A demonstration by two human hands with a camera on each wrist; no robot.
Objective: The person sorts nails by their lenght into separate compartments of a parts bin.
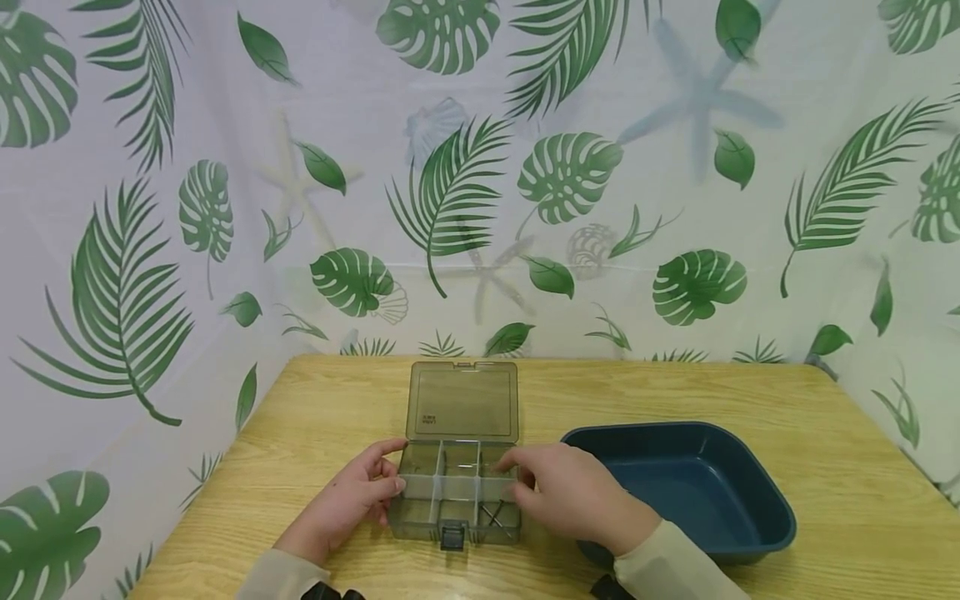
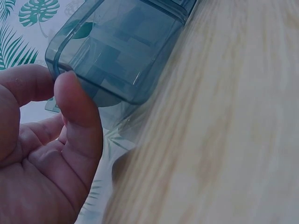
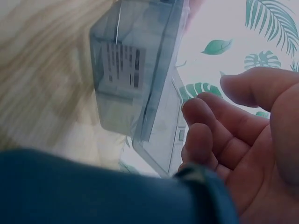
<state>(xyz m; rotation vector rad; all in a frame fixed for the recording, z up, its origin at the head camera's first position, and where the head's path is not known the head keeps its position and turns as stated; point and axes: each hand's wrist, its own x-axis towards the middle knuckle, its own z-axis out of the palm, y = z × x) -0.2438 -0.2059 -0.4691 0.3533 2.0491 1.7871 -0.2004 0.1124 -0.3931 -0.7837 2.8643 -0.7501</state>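
A see-through grey compartment box [image 1: 456,510] stands on the table with its lid [image 1: 463,402] raised at the back. Several thin dark metal pieces, possibly screws or nails, lie in its front right compartment [image 1: 495,518]; their kind is too small to tell. My left hand [image 1: 351,498] holds the box's left side, thumb and forefinger at its rim. In the left wrist view the thumb [image 2: 77,105] bends against the box corner. Over the right compartments hovers my right hand [image 1: 573,492], fingers loosely bent. Nothing shows between its thumb and fingers [image 3: 205,116] in the right wrist view.
A deep dark blue basin [image 1: 776,521] stands right of the box, partly behind my right forearm. The wooden table [image 1: 330,400] ends at a leaf-patterned cloth [image 1: 480,308] behind and at the sides. In the right wrist view, the basin's rim fills the lower left.
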